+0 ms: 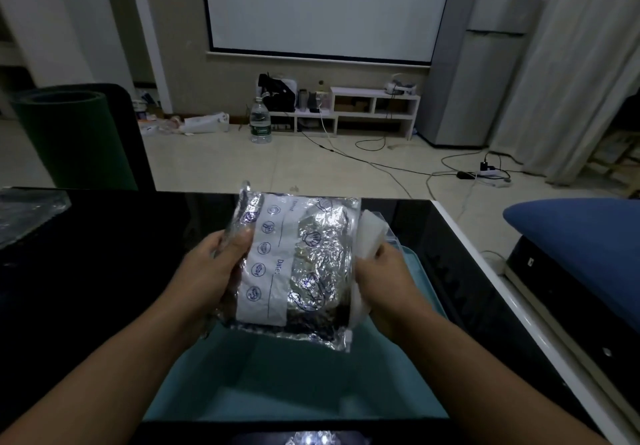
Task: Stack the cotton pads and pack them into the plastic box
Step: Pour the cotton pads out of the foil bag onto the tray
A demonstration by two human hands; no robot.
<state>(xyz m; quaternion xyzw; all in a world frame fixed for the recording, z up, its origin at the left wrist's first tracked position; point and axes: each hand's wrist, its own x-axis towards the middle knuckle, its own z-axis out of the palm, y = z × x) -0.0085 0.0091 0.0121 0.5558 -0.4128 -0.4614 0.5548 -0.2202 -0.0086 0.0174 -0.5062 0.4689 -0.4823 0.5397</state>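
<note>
Both hands hold a crinkled plastic bag (298, 264) up above the teal tray (294, 385), which lies on the black counter (104, 271). The left hand (214, 271) grips the bag's left edge, thumb curled over the front. The right hand (384, 281) pinches a white stack of cotton pads (369, 236) at the bag's right edge. Beyond the tray's far side, a water bottle (260, 120) stands on the floor
</note>
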